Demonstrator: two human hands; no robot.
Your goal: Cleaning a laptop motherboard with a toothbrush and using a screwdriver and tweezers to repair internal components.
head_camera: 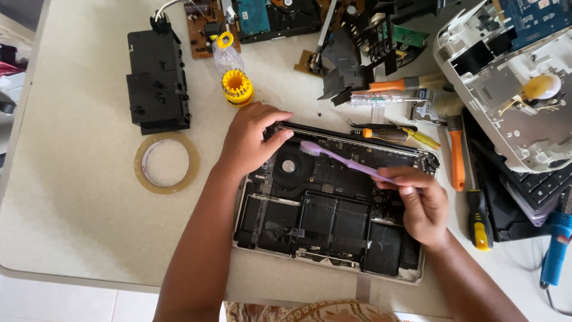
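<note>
Laptop [330,229] open-bottomed on table [71,197], mid-brushing near fan [289,166]. Right hand [420,203] pinching purple toothbrush [345,160]; left hand [250,140] gripping the hinge edge. Next, probably light strokes across the fan.

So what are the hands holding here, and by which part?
Right hand holds a purple toothbrush by its handle end; left hand grips the opened laptop at its top-left edge.
</note>
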